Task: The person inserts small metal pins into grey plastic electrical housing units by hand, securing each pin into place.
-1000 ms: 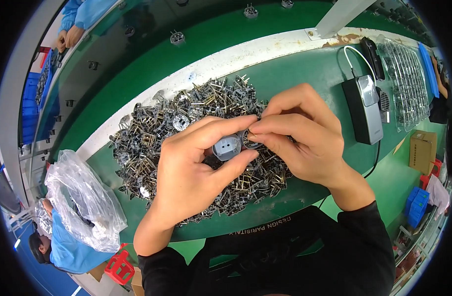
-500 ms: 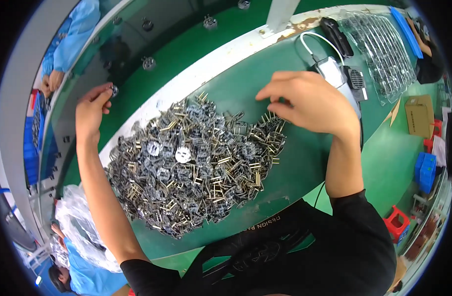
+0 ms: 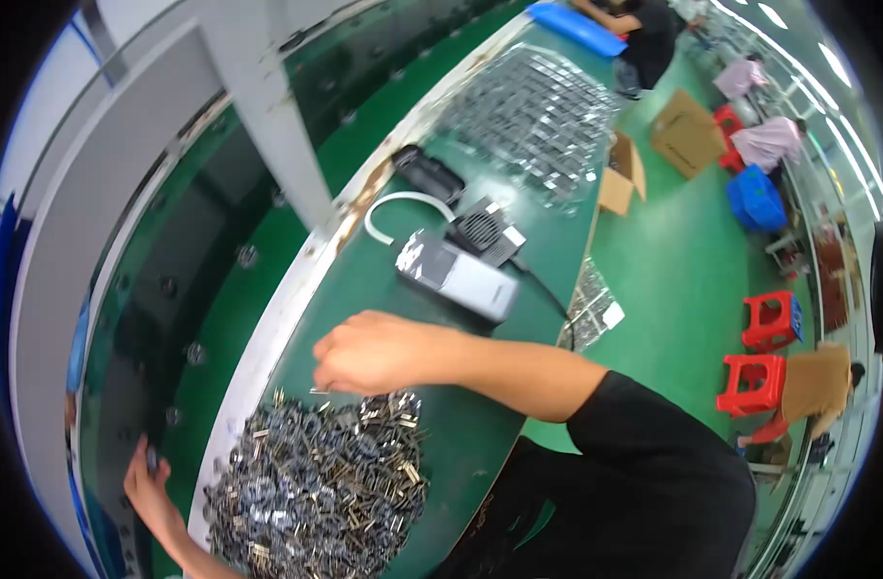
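Observation:
A heap of small dark parts with brass-coloured pins (image 3: 316,492) lies on the green tabletop. Above its far edge is my right hand (image 3: 379,352), fingers curled together and pointing down. Metal pins show just under those fingertips, as of one small pinned part; the rest of it is hidden by the fingers. My left hand (image 3: 155,492) reaches past the white rail over the green conveyor belt (image 3: 205,415). Between its thumb and forefinger sits a small dark round part (image 3: 153,458). Similar parts (image 3: 195,353) are spaced out along the belt.
Beyond the heap are a grey-white boxy device (image 3: 458,277), a small black fan-like unit (image 3: 485,232), a black case (image 3: 428,176) and clear plastic trays (image 3: 538,116). A grey post (image 3: 268,116) rises by the rail (image 3: 258,362). Red stools (image 3: 753,384) and cartons (image 3: 687,133) stand on the floor.
The view has swung right, so heap and hands sit lower and further left. My right hand's fingers have gone from spread to curled. My left hand still has a part over the belt.

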Action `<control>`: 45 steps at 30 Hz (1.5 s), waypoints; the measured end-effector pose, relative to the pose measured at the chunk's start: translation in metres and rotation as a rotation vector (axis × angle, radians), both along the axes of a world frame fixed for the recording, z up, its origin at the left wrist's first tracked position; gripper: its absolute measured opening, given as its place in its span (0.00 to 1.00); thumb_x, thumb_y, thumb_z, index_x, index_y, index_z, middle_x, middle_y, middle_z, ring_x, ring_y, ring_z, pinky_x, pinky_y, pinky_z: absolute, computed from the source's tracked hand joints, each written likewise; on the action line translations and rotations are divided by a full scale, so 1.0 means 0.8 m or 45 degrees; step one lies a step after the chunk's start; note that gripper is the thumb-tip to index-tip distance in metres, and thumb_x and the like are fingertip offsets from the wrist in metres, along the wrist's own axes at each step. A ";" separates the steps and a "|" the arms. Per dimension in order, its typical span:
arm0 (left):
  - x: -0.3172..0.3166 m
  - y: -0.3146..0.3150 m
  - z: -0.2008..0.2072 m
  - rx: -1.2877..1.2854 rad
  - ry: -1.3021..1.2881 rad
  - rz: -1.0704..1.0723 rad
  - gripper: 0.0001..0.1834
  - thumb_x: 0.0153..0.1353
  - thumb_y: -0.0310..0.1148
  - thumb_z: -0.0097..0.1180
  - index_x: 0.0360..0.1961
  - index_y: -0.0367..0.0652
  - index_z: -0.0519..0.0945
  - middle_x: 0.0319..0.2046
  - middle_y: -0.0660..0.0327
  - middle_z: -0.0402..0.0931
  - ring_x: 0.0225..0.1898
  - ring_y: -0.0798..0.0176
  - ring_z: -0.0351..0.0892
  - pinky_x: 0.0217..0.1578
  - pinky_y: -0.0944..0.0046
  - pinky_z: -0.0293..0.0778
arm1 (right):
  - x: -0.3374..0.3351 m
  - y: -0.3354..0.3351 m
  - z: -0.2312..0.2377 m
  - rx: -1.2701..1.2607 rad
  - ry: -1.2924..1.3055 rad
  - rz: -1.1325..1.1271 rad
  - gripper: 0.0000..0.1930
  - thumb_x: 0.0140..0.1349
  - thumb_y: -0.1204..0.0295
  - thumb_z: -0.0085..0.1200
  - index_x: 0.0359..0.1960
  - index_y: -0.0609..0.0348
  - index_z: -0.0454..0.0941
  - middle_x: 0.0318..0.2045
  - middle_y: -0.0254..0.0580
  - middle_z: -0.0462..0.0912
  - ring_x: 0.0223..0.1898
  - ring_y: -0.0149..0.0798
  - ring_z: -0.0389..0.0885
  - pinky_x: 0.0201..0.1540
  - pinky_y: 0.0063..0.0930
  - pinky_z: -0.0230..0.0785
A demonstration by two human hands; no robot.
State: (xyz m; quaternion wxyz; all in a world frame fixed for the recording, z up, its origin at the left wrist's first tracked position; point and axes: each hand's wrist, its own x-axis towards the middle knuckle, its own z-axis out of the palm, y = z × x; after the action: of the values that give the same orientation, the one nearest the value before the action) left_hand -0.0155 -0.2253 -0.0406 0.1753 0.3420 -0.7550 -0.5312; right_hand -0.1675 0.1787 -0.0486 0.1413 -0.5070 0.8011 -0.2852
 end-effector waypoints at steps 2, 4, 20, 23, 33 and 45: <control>0.007 0.060 0.027 0.111 0.178 -0.010 0.21 0.62 0.32 0.54 0.54 0.30 0.73 0.39 0.61 0.74 0.34 0.73 0.70 0.34 0.76 0.70 | -0.004 0.006 -0.006 -0.119 -0.036 -0.112 0.06 0.52 0.73 0.52 0.30 0.58 0.80 0.33 0.44 0.78 0.36 0.48 0.80 0.37 0.39 0.73; 0.030 0.081 0.043 0.164 0.250 -0.156 0.22 0.65 0.34 0.52 0.57 0.31 0.71 0.47 0.60 0.73 0.38 0.74 0.70 0.40 0.75 0.66 | -0.002 0.006 -0.003 -0.266 -0.094 -0.187 0.08 0.51 0.74 0.52 0.31 0.61 0.81 0.36 0.48 0.80 0.37 0.48 0.81 0.38 0.39 0.73; 0.050 0.227 0.062 0.674 0.436 -0.511 0.29 0.48 0.27 0.66 0.51 0.29 0.71 0.40 0.55 0.73 0.37 0.65 0.75 0.39 0.72 0.72 | 0.054 -0.044 0.012 -0.815 -0.840 0.017 0.05 0.53 0.78 0.63 0.32 0.60 0.81 0.29 0.35 0.77 0.27 0.26 0.76 0.29 0.20 0.68; 0.041 0.241 0.050 0.537 0.461 -0.479 0.26 0.47 0.17 0.63 0.50 0.28 0.72 0.45 0.50 0.75 0.45 0.61 0.76 0.47 0.65 0.73 | 0.062 -0.038 0.018 -0.888 -1.327 -0.012 0.08 0.56 0.81 0.60 0.37 0.64 0.77 0.35 0.37 0.78 0.33 0.25 0.78 0.34 0.18 0.72; 0.029 0.275 0.043 0.631 0.544 -0.566 0.20 0.52 0.10 0.57 0.47 0.28 0.71 0.43 0.48 0.78 0.45 0.62 0.80 0.46 0.65 0.80 | 0.074 -0.040 0.029 -0.981 -0.578 -0.030 0.10 0.49 0.85 0.62 0.34 0.67 0.78 0.32 0.44 0.76 0.29 0.29 0.72 0.29 0.18 0.66; 0.025 0.289 0.049 0.643 0.414 -0.506 0.18 0.52 0.11 0.59 0.45 0.30 0.73 0.38 0.54 0.79 0.41 0.67 0.80 0.42 0.71 0.79 | 0.080 -0.046 0.012 -1.055 -0.323 -0.109 0.10 0.50 0.82 0.63 0.36 0.64 0.80 0.25 0.40 0.77 0.25 0.31 0.74 0.24 0.21 0.64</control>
State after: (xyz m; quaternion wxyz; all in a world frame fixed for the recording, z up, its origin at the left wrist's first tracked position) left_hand 0.0042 0.0056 -0.0015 0.0965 0.1321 -0.6139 -0.7722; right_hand -0.1032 0.1420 -0.0386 0.0111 -0.4481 0.6155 -0.6482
